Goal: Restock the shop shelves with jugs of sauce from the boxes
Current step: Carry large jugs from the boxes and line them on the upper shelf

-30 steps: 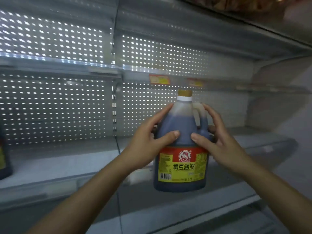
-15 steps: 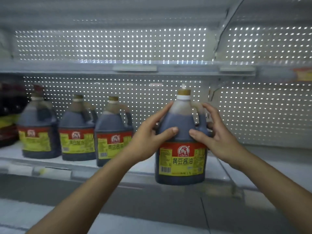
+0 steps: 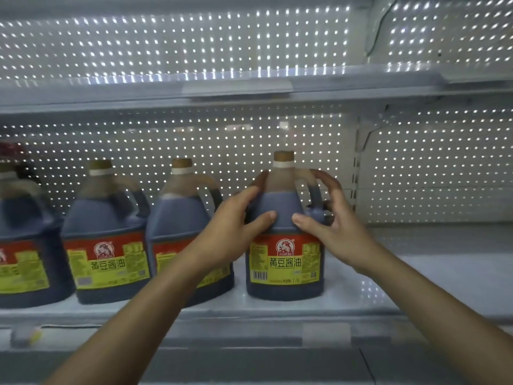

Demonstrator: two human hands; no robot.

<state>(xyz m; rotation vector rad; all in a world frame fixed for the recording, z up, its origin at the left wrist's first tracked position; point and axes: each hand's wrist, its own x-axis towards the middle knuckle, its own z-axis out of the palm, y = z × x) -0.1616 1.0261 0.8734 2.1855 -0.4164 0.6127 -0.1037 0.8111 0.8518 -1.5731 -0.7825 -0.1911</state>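
Note:
A jug of dark sauce [image 3: 286, 262] with a red and yellow label and a gold cap stands upright on the white shelf [image 3: 422, 284], at the right end of a row. My left hand [image 3: 236, 232] grips its left shoulder, thumb across the front. On the other side, my right hand [image 3: 336, 232] holds the right shoulder, thumb on the front and fingers curled by the handle. Three more jugs of the same kind stand to the left: one close beside it [image 3: 180, 220], another [image 3: 105, 245] further left, and one [image 3: 22, 245] at the frame's edge.
The shelf stretches bare to the right of the held jug. An upper shelf [image 3: 236, 90] runs overhead, a little above the jug caps. A lit perforated back panel [image 3: 430, 162] closes the rear. A price rail [image 3: 324, 333] lines the shelf's front edge.
The jug has moved from in front of the shelf edge onto the shelf, beside the row of jugs. Both hands went forward with it and still hold it.

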